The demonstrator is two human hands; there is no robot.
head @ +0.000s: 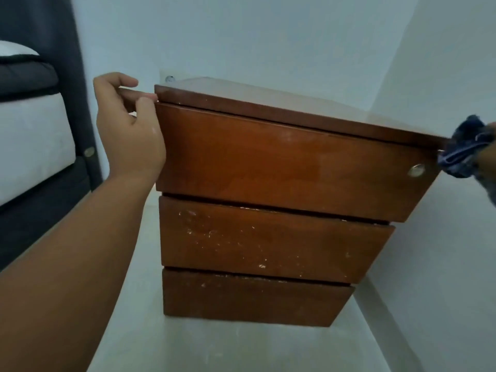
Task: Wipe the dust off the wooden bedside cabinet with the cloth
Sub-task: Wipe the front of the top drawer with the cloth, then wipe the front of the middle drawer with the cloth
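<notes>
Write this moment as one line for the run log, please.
left hand: fingertips touch cabinet left top corner | right hand: holds bunched blue cloth at right top corner

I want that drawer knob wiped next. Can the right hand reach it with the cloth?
Likely yes: the dark blue cloth in the right hand hangs beside the metal knob, nothing between.
</notes>
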